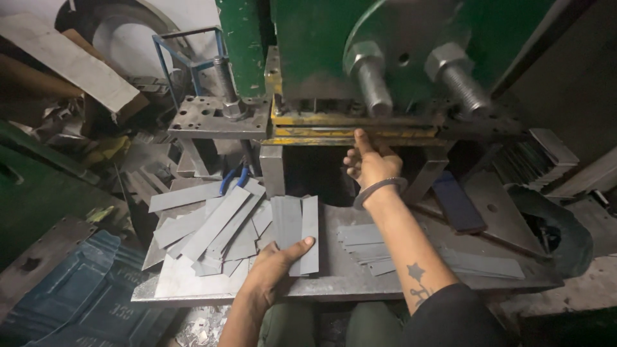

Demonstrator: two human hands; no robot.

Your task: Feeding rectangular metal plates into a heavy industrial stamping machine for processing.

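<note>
My left hand grips a small stack of flat grey metal strips, thumb across the top, resting on the steel work table. My right hand, with a bangle on the wrist, reaches forward with the index finger pointing up against the yellow die slot of the green press. Whether a strip lies under that finger, I cannot tell. A loose heap of grey strips lies left of my left hand. A smaller pile of strips lies under my right forearm.
Two large bolts stick out of the press front. A steel block with holes and a threaded stud sits at left. Blue-handled pliers lie behind the heap. Scrap sheet and boards crowd the left; a blue moulded sheet lies lower left.
</note>
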